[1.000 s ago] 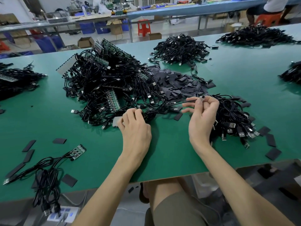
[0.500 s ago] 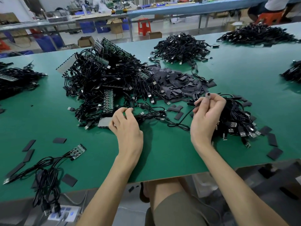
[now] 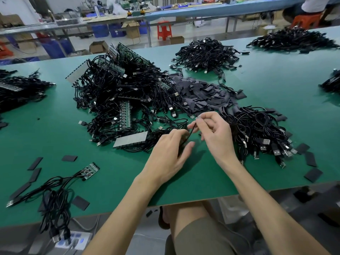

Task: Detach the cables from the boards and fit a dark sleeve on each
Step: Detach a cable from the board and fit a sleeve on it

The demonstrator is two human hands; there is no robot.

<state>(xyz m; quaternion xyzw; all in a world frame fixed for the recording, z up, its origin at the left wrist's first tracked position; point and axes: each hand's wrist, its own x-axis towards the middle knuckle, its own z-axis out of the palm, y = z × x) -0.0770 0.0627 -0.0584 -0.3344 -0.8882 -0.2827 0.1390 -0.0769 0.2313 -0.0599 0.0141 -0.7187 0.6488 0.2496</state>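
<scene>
- cable (image 3: 190, 133): a thin black one, strung in the air between the two hands, just near of the big tangle at mid-table.
- right hand (image 3: 216, 138): thumb and forefinger pinch the cable's upper end. whether a sleeve sits on that end is too small to tell.
- left hand (image 3: 169, 155): fingers curled round the lower run of the same cable, thumb pointing right.
- just left of the hands a grey board panel (image 3: 130, 141) lies at the near edge of the big tangle (image 3: 119, 92), where many cables are joined to green boards. i take this for the stock left to do, and it is the largest heap.
- right of the hands, a cable heap (image 3: 257, 133) shows usb plugs and no boards. these look detached, though i cannot tell if they are sleeved.
- far of the hands, between those two, lies the sleeve pile (image 3: 202, 94), with plenty unused. loose sleeves (image 3: 312, 174) lie near right on the green table (image 3: 276, 85).
- near left, a small board (image 3: 90, 170) has cables attached.
- my judgement is that the work is well begun, with more left than done.
- containers: blue bins (image 3: 100, 30) and cardboard boxes (image 3: 96, 46) stand on the floor beyond the table. what they hold cannot be told.
</scene>
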